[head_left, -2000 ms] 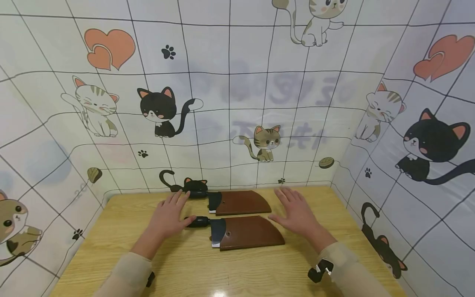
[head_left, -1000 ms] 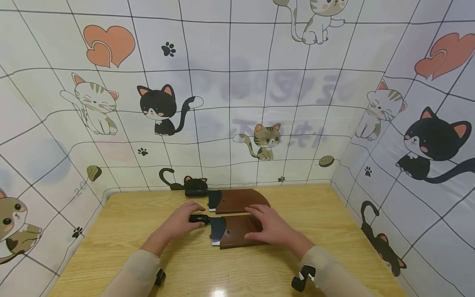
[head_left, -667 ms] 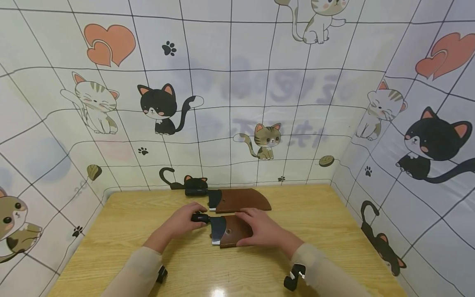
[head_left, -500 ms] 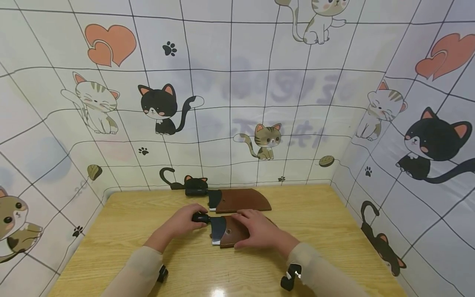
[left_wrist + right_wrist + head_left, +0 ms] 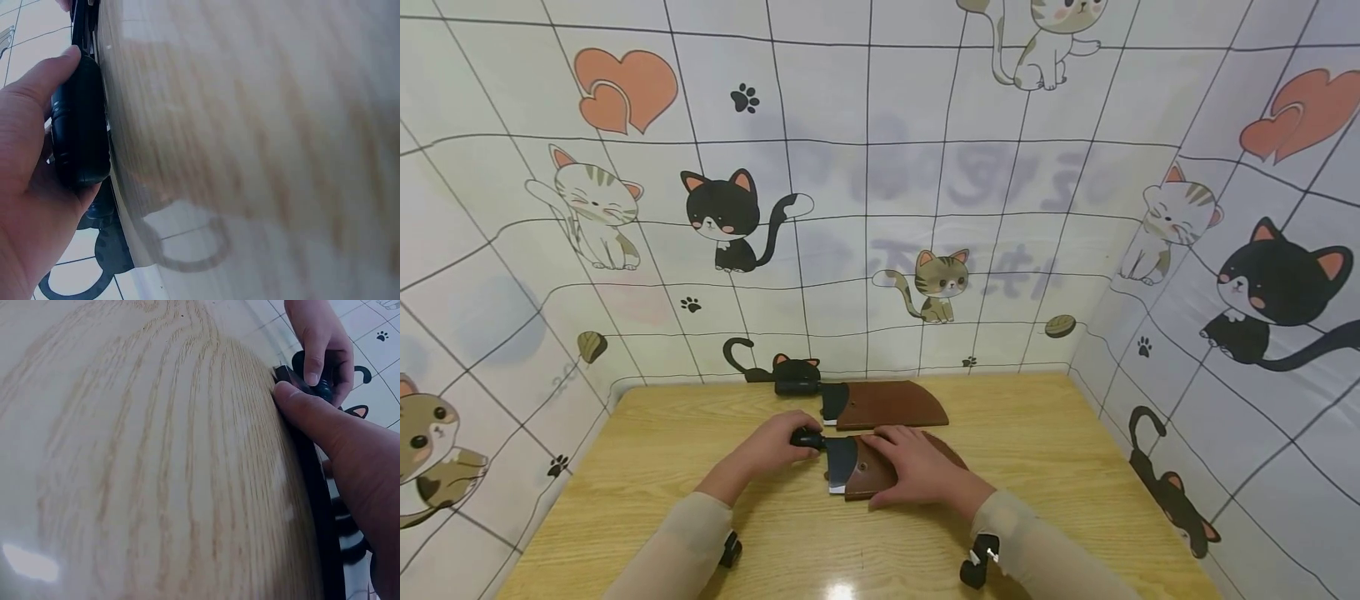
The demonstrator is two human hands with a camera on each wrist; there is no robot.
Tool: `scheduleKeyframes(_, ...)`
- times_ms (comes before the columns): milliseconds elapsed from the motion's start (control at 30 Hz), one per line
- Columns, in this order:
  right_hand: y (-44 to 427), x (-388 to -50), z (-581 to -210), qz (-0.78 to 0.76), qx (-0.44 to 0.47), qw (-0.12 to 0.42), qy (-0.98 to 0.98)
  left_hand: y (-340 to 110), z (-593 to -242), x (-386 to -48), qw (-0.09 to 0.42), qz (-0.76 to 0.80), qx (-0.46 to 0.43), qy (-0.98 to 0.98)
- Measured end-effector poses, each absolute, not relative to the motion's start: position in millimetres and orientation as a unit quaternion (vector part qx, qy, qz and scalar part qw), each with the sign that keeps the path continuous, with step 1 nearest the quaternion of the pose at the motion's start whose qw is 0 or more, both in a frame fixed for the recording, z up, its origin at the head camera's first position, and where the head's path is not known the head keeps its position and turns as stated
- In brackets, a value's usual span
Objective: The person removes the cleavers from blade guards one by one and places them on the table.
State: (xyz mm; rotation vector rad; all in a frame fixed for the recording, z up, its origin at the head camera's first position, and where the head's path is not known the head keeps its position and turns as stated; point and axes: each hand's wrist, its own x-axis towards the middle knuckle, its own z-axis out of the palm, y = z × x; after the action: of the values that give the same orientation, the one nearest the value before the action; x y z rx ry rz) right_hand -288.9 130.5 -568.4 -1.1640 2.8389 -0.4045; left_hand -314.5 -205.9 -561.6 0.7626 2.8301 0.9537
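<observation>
The nearer cleaver, with a black handle and a dark upper blade, lies flat with most of its blade inside a brown leather sheath. My left hand grips that handle; in the left wrist view the thumb lies along the handle and the other fingers are mostly hidden behind it. My right hand spans the sheath, thumb at its near edge and fingers over the far side. The right wrist view shows the thumb of the right hand against the sheath's dark edge.
Just behind lies a second cleaver in a brown sheath, its black handle pointing left. Both rest on a light wooden table. A cat-printed cloth encloses the back and sides.
Both hands have come down and inward from beside the cleavers. The left now holds the nearer handle; the right has slid left along its sheath. Both cleavers look to lie where they were.
</observation>
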Motion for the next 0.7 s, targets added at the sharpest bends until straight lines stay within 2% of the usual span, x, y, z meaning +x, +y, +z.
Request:
scheduleKeyframes(400, 130.4, -290.9, -576.5, -0.152, -0.380, 0.001, 0.913, -198.2, -561.8, -315.1, 0.014, 0.292, 0.250, 0.923)
scheduleKeyframes(700, 133.5, -287.6, -561.9, -0.168, -0.394, -0.012, 0.904, -204.4, -559.4, -314.0, -0.018, 0.296, 0.274, 0.915)
